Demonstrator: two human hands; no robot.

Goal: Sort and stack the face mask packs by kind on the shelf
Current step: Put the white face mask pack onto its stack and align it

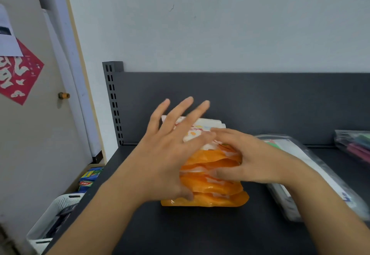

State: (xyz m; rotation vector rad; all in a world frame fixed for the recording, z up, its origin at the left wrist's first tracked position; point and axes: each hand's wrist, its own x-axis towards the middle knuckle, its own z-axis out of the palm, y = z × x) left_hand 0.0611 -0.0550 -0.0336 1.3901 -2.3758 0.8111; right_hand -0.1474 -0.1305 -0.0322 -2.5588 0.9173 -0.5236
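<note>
No text could be read with certainty. The red diamond paper [19, 78] on the door [30, 144] carried large white brush-style characters, partly covered by a white sheet [7, 40] and not decipherable, and the coloured print on top of the orange mask packs [216, 186] was blurred. Blue marks on the clear pack [304, 150] and red labels on the small packets [88, 182] were too small to read.

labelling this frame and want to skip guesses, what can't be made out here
All in the head view:
1. Top of the orange stack: its print is mostly covered by the left hand and right hand.
2. Clear pack beside it: near end hidden by the right forearm, lettering blurred.
3. Bag of coloured items: cut off by the right edge.
4. White basket: partly behind the shelf; dark contents unclear.
</note>
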